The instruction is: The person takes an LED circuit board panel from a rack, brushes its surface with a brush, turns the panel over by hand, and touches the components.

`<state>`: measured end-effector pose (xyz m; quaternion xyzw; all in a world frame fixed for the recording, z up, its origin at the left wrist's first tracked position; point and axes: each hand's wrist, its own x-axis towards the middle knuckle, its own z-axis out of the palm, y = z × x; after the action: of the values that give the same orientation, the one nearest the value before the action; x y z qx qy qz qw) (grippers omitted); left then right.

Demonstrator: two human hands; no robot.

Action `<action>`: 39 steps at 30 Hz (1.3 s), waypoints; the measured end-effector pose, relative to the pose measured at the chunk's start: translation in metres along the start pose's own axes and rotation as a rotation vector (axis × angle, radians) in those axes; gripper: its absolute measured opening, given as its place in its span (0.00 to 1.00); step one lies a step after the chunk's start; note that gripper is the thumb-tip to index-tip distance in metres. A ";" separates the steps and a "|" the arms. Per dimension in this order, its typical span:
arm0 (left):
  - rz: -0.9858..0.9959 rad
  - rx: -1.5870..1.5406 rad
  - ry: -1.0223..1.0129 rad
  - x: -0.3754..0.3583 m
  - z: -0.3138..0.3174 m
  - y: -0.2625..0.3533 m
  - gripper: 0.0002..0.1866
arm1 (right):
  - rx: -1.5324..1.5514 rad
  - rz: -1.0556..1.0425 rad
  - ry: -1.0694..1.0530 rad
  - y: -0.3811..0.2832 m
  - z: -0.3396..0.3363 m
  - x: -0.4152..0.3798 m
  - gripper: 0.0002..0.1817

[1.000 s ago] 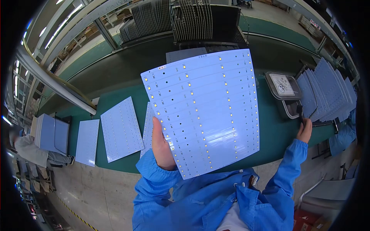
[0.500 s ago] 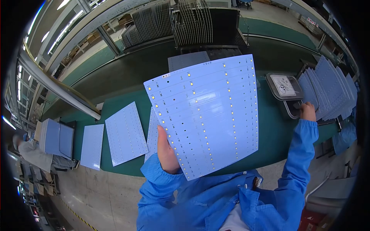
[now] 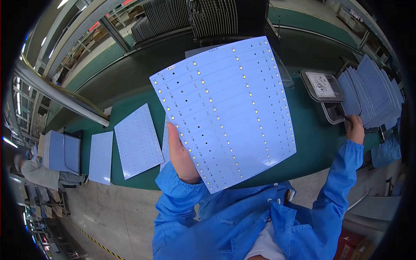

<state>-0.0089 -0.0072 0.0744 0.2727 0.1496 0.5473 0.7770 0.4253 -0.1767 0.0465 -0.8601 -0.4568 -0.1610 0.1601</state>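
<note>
My left hand (image 3: 182, 158) grips the lower left edge of a large pale-blue LED circuit board (image 3: 229, 117), its thumb on the front face. The board is held up tilted, with rows of small yellowish LEDs on it. To the right, my right hand (image 3: 356, 130) is closed beside an open metal tin (image 3: 333, 113). A thin dark piece shows at its fingertips, too small to name. The tin's lid (image 3: 323, 86) carries a white label with a drawing.
Several similar boards stand in a rack (image 3: 368, 91) at the right. More boards (image 3: 139, 141) lie on the green table (image 3: 130, 110) at left, beside a stack (image 3: 63, 152). Slotted racks (image 3: 186, 19) stand at the back. A seated person (image 3: 39, 171) is far left.
The board has tilted further and shifted up and left with my left hand. My right hand has drawn slightly back from the tin, with a thin dark piece now showing at its fingers.
</note>
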 end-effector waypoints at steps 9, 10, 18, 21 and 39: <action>0.083 0.020 -0.001 0.003 0.002 -0.006 0.32 | 0.510 -0.068 0.183 -0.047 -0.032 -0.018 0.16; 0.082 0.020 -0.004 0.004 -0.003 -0.010 0.32 | 0.654 -0.074 0.133 -0.078 -0.044 -0.023 0.17; 0.280 0.102 0.034 0.002 -0.005 -0.048 0.35 | 0.988 -0.533 -0.016 -0.260 -0.040 -0.048 0.23; 0.269 0.057 -0.015 -0.002 -0.007 -0.053 0.35 | 1.009 -0.530 0.013 -0.286 -0.032 -0.043 0.24; 0.342 0.048 0.139 0.007 -0.001 -0.041 0.36 | 0.837 -0.566 0.093 -0.272 -0.027 -0.059 0.22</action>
<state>0.0247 -0.0113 0.0497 0.2740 0.1673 0.6853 0.6537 0.1623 -0.0871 0.0810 -0.5565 -0.6899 -0.0393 0.4613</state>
